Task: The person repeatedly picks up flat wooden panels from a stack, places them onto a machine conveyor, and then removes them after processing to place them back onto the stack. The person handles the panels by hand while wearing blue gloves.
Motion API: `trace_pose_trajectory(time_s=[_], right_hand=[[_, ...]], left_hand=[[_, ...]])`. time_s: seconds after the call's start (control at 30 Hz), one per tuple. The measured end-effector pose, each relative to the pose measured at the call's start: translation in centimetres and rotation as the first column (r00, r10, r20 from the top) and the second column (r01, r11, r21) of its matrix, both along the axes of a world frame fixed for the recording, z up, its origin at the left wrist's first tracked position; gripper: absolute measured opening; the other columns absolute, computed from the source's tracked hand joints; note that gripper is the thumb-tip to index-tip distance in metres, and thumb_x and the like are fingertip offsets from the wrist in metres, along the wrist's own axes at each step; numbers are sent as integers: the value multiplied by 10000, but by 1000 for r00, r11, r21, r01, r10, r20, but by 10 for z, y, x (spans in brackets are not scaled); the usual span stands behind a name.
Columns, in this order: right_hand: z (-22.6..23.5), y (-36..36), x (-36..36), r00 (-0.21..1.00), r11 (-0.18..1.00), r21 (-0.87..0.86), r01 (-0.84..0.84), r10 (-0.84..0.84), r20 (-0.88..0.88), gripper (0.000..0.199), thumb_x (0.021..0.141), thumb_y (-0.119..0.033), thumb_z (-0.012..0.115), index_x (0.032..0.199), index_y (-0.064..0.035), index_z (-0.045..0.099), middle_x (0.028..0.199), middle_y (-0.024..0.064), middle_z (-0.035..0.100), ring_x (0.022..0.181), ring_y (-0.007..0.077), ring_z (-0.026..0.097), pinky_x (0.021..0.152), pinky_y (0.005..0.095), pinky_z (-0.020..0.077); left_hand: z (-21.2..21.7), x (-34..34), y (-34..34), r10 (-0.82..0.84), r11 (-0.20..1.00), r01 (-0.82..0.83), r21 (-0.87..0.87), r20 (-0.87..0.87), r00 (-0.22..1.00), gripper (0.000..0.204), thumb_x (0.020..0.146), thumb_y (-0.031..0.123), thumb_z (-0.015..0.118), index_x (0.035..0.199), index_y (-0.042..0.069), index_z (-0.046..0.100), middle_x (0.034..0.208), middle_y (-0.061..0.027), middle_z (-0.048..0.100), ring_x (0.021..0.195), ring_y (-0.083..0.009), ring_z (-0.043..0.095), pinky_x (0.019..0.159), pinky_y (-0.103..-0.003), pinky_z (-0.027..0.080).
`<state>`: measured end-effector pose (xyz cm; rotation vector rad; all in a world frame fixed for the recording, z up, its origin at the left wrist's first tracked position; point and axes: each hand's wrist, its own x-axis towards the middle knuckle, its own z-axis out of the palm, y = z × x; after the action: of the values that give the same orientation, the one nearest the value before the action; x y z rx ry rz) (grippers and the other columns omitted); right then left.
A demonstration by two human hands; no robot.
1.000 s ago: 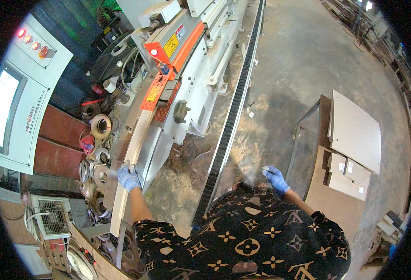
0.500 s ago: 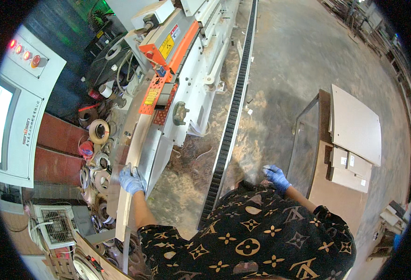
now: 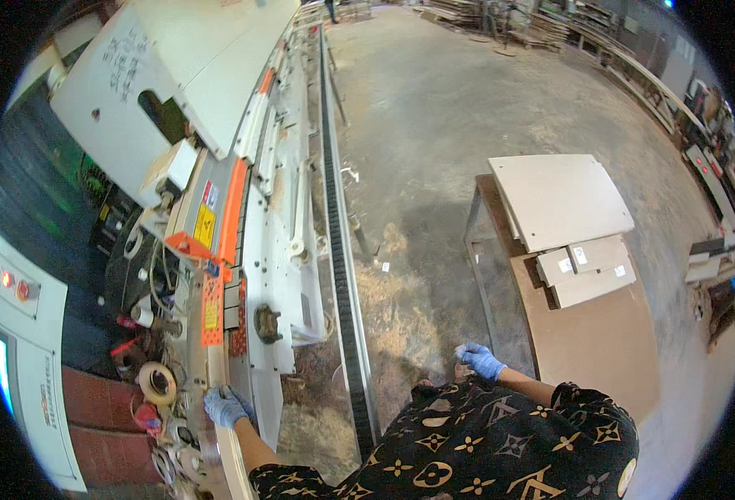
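Observation:
My left hand (image 3: pixel 227 407), in a blue glove, is at a long pale wooden strip (image 3: pixel 230 458) on the left. Its fingers are bent over the strip, just short of the orange guard (image 3: pixel 211 310) of a long machine (image 3: pixel 255 333). The strip runs along the machine's edge toward that guard; its far end is hidden there. My right hand (image 3: pixel 481 362), also blue-gloved, hangs in the air in front of my body with loosely bent fingers. Nothing can be made out in it, and it touches neither the machine nor the table.
To the right stands a brown-topped table (image 3: pixel 588 342) with large pale boards (image 3: pixel 559 200) and smaller labelled pieces (image 3: pixel 584 267) stacked on it. A black roller track (image 3: pixel 338 250) runs beside the machine. At left are a control cabinet (image 3: pixel 30 350) and rolls of edge tape (image 3: pixel 158 382).
The view has swung left to right and tilted up, showing more of the machine's far length. My left hand stays at the strip; my right hand remains raised before my body.

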<state>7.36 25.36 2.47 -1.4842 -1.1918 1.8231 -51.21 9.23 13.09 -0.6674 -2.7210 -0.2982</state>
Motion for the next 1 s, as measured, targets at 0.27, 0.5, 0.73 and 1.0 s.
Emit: trace_pose_trajectory(time_s=[0.27,0.5,0.73,1.0], right_hand=[[-45,23,101,806,891,231,391,-452,381,357,797,-290,633,1001,1,604,906,151,639,822,234,587,750,362,478],[-88,52,219,112,134,86,987,-969,222,766,732,-315,724,1326,1,357,1265,245,484,1150,335,496,965,365,387],[-74,117,263,-78,-13,212,977,-949,305,746,710,-293,729,1310,-4,394,1289,254,458,1164,353,484,987,390,379],[-34,183,338,-64,132,362,923,-874,482,720,712,-378,696,1280,-16,443,1207,246,525,1126,343,516,981,386,385]], left_hand=[[-72,59,76,-376,887,449,107,-394,838,355,873,278,567,1103,9,593,1192,-179,547,1099,-307,519,926,-411,437],[-54,204,92,-782,565,707,426,2,623,416,885,331,546,1126,-7,570,1185,-178,539,1096,-313,516,925,-421,434],[-28,268,104,-839,525,670,525,188,510,521,890,433,532,1191,8,523,1177,-162,533,1081,-306,527,912,-410,450],[-18,319,99,-848,517,714,472,164,505,337,880,248,543,1063,-29,600,1179,-189,544,1085,-339,507,927,-449,401]])
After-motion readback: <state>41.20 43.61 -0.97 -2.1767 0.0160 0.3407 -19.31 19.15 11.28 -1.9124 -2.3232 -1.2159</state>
